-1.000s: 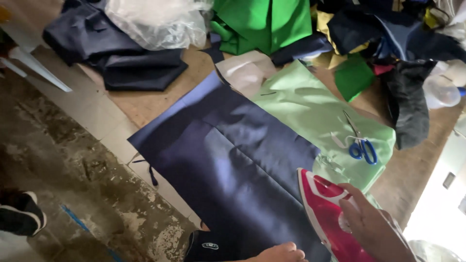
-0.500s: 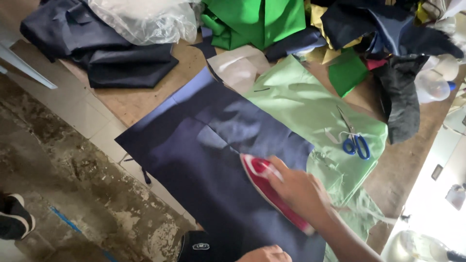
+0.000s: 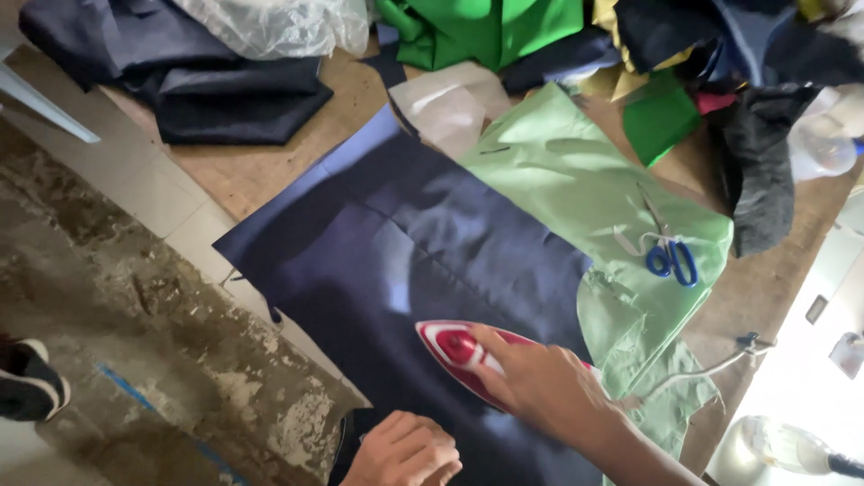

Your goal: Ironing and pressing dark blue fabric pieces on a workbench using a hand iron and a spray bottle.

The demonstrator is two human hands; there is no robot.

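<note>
Blue-handled scissors [image 3: 668,256] lie on a light green cloth [image 3: 585,180] near the table's [image 3: 261,175] right edge, with dark folded fabric [image 3: 234,90], clear plastic [image 3: 279,22] and bright green cloth [image 3: 486,27] heaped along its far edge.

Daylight is pouring in from the lower right, washing that corner out to near white and blurring a clear plastic bottle [image 3: 792,443] there. A soft sheen is lying across the navy fabric [image 3: 405,261], and shadows are falling soft and weak. The right hand [image 3: 540,382] and the red iron [image 3: 468,351] are showing slight motion blur. Edges are bending mildly.
</note>
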